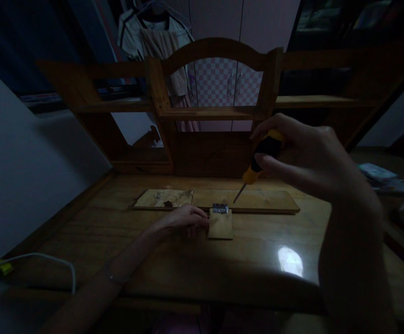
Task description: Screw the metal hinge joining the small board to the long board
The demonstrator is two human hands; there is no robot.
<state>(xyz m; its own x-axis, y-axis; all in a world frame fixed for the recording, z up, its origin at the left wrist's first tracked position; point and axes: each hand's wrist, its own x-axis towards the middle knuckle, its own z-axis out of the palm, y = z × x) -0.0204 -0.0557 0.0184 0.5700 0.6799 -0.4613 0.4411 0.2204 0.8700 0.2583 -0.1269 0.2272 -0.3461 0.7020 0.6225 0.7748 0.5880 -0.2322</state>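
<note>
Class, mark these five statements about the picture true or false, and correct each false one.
1. The right hand holds a screwdriver. True.
2. The left hand is at the left edge of the small board. True.
3. The screwdriver's tip touches the hinge. False: it is apart from the hinge.
4. The long board lies nearer the person than the small board. False: the long board lies farther away.
5. The screwdriver's handle is yellow and black. True.

Glossy wooden desktop, metal hinge
</note>
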